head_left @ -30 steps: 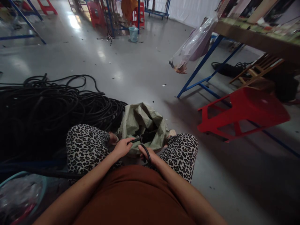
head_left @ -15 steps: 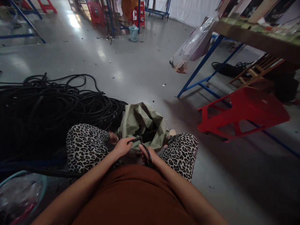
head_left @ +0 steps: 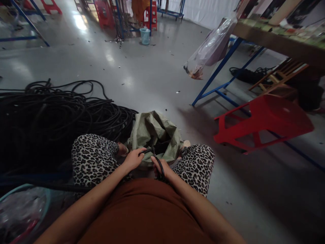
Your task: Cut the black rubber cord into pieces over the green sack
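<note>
1. With our left hand [head_left: 134, 159], we are pinching a short black cord [head_left: 146, 150] between thumb and fingers, its free end pointing rightward
2. With our right hand [head_left: 161, 166], we are closing our fingers around the black handles of the scissors [head_left: 159, 164], their slim blades pointing away from us over the sack [head_left: 142, 127]
3. For good control, we are best gripping the cord firmly near its working end, holding it straight and setting the blades square across it
4. We are wisely leaving room between the left fingertips and the blades, as the two hands are working very near each other and a slip could nick a finger
5. We are also doing well to work over the sack's mouth, inside its near rim, where loose bits would be dropping in rather than onto the floor [head_left: 152, 73]
6. The cord is lying in the left hand's grasp, reaching past the fingertips over the near left part of the sack's rim; its tip is meeting the blades or resting just beside them, and we cannot tell which
7. Beyond the left knee [head_left: 93, 154], a heap of black tubing [head_left: 101, 118] is spreading leftward from the sack's left edge
</note>
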